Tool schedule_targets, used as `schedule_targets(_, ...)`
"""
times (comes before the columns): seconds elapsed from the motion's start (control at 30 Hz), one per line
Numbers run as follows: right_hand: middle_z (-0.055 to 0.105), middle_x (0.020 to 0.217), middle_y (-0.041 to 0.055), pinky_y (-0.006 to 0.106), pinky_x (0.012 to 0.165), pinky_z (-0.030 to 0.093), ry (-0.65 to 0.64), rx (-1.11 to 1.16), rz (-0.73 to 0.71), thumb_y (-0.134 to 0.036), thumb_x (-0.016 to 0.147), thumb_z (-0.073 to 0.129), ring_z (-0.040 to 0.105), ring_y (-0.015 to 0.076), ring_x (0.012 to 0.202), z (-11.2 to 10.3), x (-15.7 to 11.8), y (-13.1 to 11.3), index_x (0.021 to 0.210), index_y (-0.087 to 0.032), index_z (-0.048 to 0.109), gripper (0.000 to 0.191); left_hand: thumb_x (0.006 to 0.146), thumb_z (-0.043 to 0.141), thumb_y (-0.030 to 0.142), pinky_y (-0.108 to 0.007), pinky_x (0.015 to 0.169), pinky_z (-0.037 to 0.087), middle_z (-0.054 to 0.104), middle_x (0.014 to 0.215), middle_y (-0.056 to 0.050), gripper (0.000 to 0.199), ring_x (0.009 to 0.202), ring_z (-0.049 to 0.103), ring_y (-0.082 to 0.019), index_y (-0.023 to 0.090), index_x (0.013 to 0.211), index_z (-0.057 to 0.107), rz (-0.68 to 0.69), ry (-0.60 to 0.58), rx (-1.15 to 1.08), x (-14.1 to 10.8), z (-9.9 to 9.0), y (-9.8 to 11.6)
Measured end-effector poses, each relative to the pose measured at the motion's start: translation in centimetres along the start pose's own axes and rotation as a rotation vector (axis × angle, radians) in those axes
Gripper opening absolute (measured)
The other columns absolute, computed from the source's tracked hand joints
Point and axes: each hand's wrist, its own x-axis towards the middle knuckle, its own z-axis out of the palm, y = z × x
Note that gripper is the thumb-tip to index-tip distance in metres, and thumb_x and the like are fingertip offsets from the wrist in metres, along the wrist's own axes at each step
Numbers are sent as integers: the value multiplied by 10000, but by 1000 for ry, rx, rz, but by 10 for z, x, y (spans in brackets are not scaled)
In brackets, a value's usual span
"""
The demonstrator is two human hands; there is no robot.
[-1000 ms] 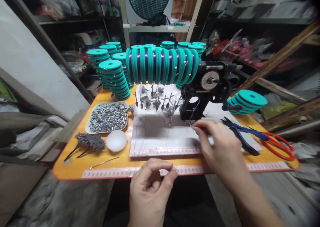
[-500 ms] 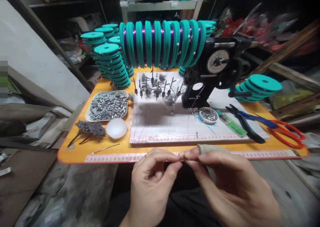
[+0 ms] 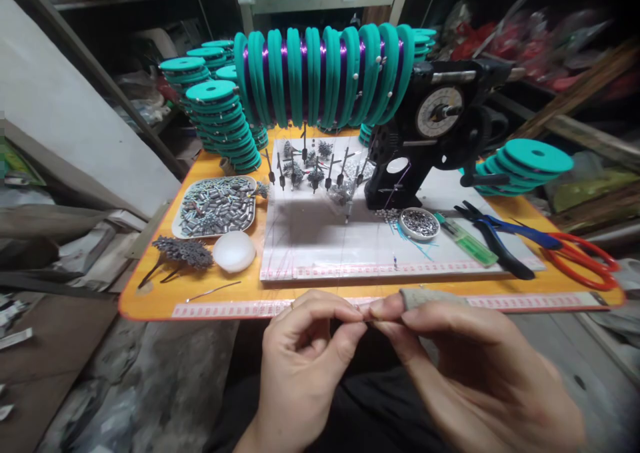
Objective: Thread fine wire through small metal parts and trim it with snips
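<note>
My left hand (image 3: pixel 313 353) is closed in a thumb-and-finger pinch just in front of the table's near edge. My right hand (image 3: pixel 460 353) pinches too, its fingertips meeting those of the left; a grey wrap (image 3: pixel 430 298) covers one of its fingers. Whatever lies between the fingertips is too small to make out. Past the hands lies a white board (image 3: pixel 310 240) with a printed ruler strip along its near edge. Above it hangs a row of green spools (image 3: pixel 313 76) wound with purple wire, on a black winding machine (image 3: pixel 400 180). Small dark weights (image 3: pixel 329 181) dangle beneath the spools.
At left are a tray of grey cylinders (image 3: pixel 217 210), a white bowl (image 3: pixel 234 252) and a dark bristly bundle (image 3: pixel 183 256). To the right lie a dish of metal bits (image 3: pixel 419 224), a green cutter (image 3: pixel 465 240), pliers (image 3: pixel 500 243) and red-handled scissors (image 3: pixel 583 260). Spool stacks (image 3: pixel 217 123) stand behind.
The view has shifted slightly, so the table things sit a little higher in the picture. Both hands keep their fingertip pinch, with the right hand slightly farther right.
</note>
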Motion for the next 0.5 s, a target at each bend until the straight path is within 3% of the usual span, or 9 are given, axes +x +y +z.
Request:
schedule_targets(0.27,741,887,-30,210,750,612,-47,-151,-69,-69,791,676,721,131,684,-3,3,-1,1018,-272,591,316,824,693,117,-182,668,527,695,803,-18,92,767,661,-123,204,824,724,6,-13,20,-1,-1,0)
schedule_targets(0.5,752,866,-30,172,642,593,-175,-110,-194,32,764,618,709,115,632,-10,9,2,986,-261,600,368,838,675,131,-190,661,515,682,820,-26,77,776,650,-130,199,832,710,-37,-37,62,-1,-3,-1)
